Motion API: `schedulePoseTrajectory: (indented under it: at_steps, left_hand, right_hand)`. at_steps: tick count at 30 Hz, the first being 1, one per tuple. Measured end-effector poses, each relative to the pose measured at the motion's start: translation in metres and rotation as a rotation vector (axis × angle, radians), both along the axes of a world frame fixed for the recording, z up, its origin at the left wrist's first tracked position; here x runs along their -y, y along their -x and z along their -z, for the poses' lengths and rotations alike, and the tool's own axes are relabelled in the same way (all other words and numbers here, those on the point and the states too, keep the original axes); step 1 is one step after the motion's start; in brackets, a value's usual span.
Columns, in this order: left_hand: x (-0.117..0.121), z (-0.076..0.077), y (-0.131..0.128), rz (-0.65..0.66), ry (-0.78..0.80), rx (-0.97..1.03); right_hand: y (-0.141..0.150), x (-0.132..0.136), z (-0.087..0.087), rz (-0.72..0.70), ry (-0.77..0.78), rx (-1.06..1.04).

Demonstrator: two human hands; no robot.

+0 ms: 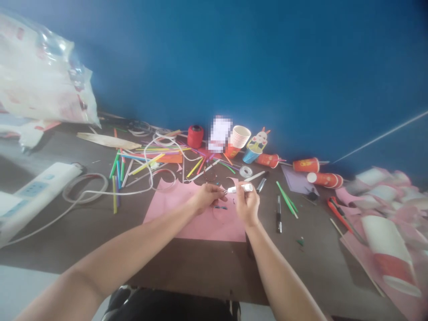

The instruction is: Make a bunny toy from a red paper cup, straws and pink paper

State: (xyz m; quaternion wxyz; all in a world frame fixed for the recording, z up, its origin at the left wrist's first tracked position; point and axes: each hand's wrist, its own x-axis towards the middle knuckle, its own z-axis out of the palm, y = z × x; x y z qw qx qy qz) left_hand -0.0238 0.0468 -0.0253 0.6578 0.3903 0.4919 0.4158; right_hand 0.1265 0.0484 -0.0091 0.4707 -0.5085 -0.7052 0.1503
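My right hand (248,206) is closed around a small white tube with a narrow tip (246,188), which looks like a glue bottle and points to the left. Its tip meets the fingertips of my left hand (207,199), which are pinched on something too small to make out. Both hands are over a pink sheet of paper (197,227) with scalloped cuts along its far edge. A small dark strip (220,207) lies on the sheet between the hands. Just beyond is a string of dark beads (210,177).
Coloured straws (147,164), a red thread spool (195,136), stacked paper cups (240,137) and a tape roll (245,171) stand or lie behind. To the left are a power strip (42,187) and white cable (113,193). A pen (279,214), utility knife (339,214) and paper scraps (384,189) lie right.
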Motion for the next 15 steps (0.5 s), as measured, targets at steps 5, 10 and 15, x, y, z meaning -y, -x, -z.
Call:
schedulePoseTrajectory:
  at_steps: [5,10,15]
  left_hand:
    - [-0.0009,0.0002,0.0010,-0.015,0.013,0.052]
    - [-0.0014,-0.0005,0.0010,-0.024,0.029,0.088]
    - [-0.0010,0.0009,0.0006,-0.029,0.041,0.120]
  right_hand:
    - [0.0003,-0.0020,0.0017,-0.041,0.040,0.044]
    - [0.0000,-0.0015,0.0000,0.022,-0.028,-0.016]
    - [0.0002,-0.0042,0.0002,-0.033,0.031,0.058]
